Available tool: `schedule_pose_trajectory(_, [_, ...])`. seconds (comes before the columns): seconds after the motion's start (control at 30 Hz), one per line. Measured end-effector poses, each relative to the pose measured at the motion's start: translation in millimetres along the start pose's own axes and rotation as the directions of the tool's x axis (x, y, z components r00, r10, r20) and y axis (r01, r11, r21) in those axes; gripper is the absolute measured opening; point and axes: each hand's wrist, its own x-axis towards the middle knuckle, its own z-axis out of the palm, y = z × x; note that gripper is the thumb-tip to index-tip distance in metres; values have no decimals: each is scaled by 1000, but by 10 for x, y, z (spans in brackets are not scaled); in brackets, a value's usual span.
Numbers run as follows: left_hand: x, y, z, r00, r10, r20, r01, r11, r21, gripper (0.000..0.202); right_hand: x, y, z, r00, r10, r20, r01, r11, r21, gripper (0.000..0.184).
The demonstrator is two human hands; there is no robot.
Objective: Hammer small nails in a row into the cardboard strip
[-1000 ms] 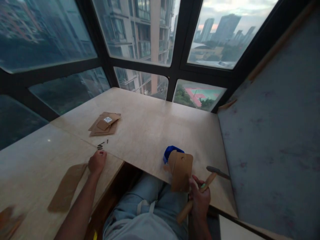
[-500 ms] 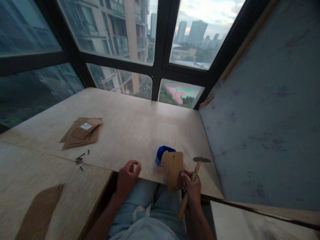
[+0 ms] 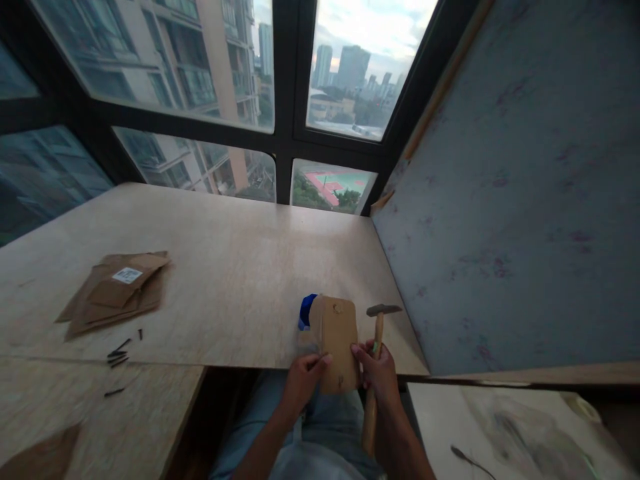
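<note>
A brown cardboard piece [image 3: 338, 340] stands upright at the near edge of the plywood table [image 3: 240, 267], with something blue [image 3: 306, 311] behind its left side. My left hand [image 3: 305, 377] pinches the piece's lower left edge; whether a nail sits in the fingers I cannot tell. My right hand [image 3: 377, 372] grips both the piece's right edge and a wooden-handled hammer [image 3: 374, 373], whose metal head [image 3: 383, 310] points up beside the piece.
A stack of brown cardboard pieces [image 3: 114, 291] with a white label lies at the left. Several small dark nails [image 3: 119, 353] are scattered in front of it. A grey board [image 3: 510, 193] walls the right side. Windows stand behind the table. My legs are below the edge.
My left hand left the nails at the left, crossed to the right and now holds the cardboard piece. The view swung right, and the hammer now stands more upright.
</note>
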Motion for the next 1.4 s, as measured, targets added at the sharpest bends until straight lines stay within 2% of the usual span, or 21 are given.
schedule_pose_trajectory(0.07, [55,63,-94,993,7,115,-11,999,33,47,-36,-69,22,1000,-9,15,9,1000,4,53])
schedule_pose_trajectory(0.1, [96,89,-140,991,9,130,-16,998,55,49,-52,-101,39,1000,-17,23,17,1000,8,52])
schedule_pose_trajectory(0.2, [241,144,-253,996,14,93,-24,993,112,55,-87,-174,96,998,-41,45,41,999,13,51])
schedule_pose_trajectory(0.3, [342,165,-310,995,6,102,-20,991,132,58,-119,-205,118,997,-58,53,58,998,-4,48])
schedule_pose_trajectory(0.6, [377,159,-289,995,-11,100,4,997,72,59,-235,-218,45,996,-71,51,74,995,-74,40])
schedule_pose_trajectory(0.9, [371,108,-348,987,-74,142,63,995,82,58,-249,-296,99,995,-98,33,100,993,-65,38])
schedule_pose_trajectory(1.07, [291,97,-394,984,-56,168,44,996,74,60,-193,-360,150,994,-103,26,103,995,-18,39])
schedule_pose_trajectory(1.27, [325,183,-339,958,-169,232,179,984,-21,63,-163,-399,191,997,-78,23,77,995,70,42])
schedule_pose_trajectory(1.4, [345,213,-340,946,-168,277,173,985,7,63,-74,-427,223,998,-41,53,32,987,158,45])
